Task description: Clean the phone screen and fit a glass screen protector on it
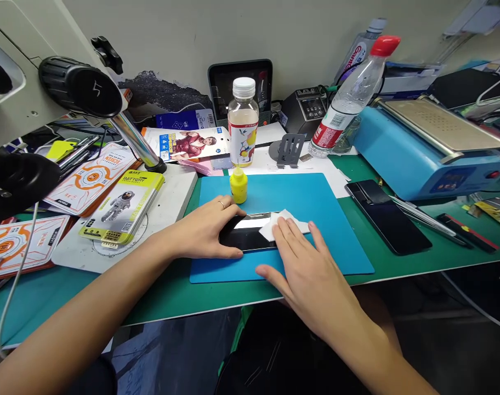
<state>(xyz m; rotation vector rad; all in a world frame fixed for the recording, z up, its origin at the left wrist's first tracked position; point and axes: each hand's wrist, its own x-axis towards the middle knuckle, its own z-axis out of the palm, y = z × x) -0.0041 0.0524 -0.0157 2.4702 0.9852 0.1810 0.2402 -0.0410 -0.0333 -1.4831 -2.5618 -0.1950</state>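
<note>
A dark glossy smartphone [252, 237] lies on the blue mat [328, 249]. My left hand [209, 230] is closed around its left end, thumb along the near edge and fingers at the far edge. My right hand [310, 263] presses a folded white wipe [270, 227] onto the phone's right part with its fingers, while the thumb stands apart off the near edge. The phone's right end is hidden beneath the wipe and that hand. Just beyond the phone stands a small yellow bottle [238, 185] with a narrow tip.
Microscope stand [122, 137] and boxed batteries [122, 206] crowd the left. Behind the mat are a drink bottle [243, 123] and a phone holder [290, 151]. On the right, another black phone [387, 216] lies beside tweezers [431, 222], below a blue heating machine [418, 159] and a red-capped bottle [344, 109].
</note>
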